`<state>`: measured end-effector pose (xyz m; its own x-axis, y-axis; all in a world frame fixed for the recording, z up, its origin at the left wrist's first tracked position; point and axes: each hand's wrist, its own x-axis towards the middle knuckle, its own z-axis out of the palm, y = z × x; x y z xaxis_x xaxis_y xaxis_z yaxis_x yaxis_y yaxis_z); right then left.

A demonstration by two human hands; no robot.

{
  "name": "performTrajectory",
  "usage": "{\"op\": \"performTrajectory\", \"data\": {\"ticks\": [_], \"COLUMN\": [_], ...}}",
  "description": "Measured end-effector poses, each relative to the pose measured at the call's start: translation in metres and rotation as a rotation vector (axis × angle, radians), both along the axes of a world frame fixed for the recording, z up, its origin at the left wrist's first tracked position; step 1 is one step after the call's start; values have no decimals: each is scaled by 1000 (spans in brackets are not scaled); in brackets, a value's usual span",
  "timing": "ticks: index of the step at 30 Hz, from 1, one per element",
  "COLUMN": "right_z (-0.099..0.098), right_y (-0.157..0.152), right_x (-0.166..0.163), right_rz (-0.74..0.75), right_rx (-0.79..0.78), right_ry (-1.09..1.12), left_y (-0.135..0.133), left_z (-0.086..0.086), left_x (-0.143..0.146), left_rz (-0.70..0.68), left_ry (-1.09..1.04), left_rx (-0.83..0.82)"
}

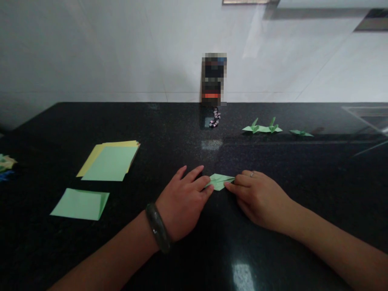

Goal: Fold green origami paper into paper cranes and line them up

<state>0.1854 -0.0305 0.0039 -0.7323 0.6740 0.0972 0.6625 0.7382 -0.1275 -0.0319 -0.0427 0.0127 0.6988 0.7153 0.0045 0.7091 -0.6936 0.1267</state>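
A small folded piece of light green paper [219, 180] lies flat on the black stone counter [194, 242] between my two hands. My left hand [183, 202], with a dark bangle on the wrist, lies flat with its fingers stretched out, and the fingertips press on the paper's left end. My right hand [257, 198], with a ring on one finger, has its fingers curled together and pinches the paper's right tip against the counter.
A stack of green and yellow paper squares [110, 161] and a folded green sheet [81, 204] lie to the left. Finished green paper cranes [263, 127] [300, 132] stand at the back right. A phone [214, 81] leans on the wall, beads [216, 118] before it. Coloured folded paper [6, 165] sits at the far left.
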Motion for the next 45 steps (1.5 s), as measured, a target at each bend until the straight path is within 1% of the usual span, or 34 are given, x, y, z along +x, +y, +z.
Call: {"op": "performTrajectory", "data": {"ticks": [3,5,8,9,13,15,18,20,22,24,25,26,28,30,33,36,40,45], "right_z": [-1,-1,-2,-2,-3,-4,-5,-6,-6,-5,-5,-4,-3,-1,2,4,1,-1], "right_y": [4,7,11,11,12,11,10,9,8,8,9,9,10,10,9,6,4,2], "right_x": [-1,-2,-3,-3,-6,-8,-11,-12,-13,-12,-11,-10,-8,-7,-7,-10,-13,-15], "right_rz": [-51,-76,-60,-77,-248,-295,-342,-371,-328,-210,-147,-101,-54,-31,33,70,74,70], "right_rx": [31,43,-38,-67,-179,-218,-241,-261,-250,-171,-110,-53,33,63,29,-5,-48,-87], "right_ry": [125,162,115,116,209,253,322,379,433,465,466,451,400,336,228,168,135,125], "left_y": [-1,-1,-1,-2,-6,-9,-10,-8,-5,-2,-1,0,1,2,2,1,-2,-8], "left_z": [-3,-4,-4,-4,-6,-7,-6,-4,-2,-2,-2,-3,-5,-7,-9,-9,-9,-6], "left_x": [-1,-1,-1,-1,1,2,4,6,6,6,6,6,7,8,11,13,15,23], "left_rz": [-1,-11,-11,-10,8,21,40,92,186,236,236,222,187,162,135,112,107,160], "left_ry": [-32,-44,-45,-42,-32,-36,-96,-213,-373,-472,-488,-483,-426,-339,-222,-162,-153,-199], "left_rx": [3,9,9,6,17,41,104,166,229,241,223,195,139,117,115,71,-2,-7]}}
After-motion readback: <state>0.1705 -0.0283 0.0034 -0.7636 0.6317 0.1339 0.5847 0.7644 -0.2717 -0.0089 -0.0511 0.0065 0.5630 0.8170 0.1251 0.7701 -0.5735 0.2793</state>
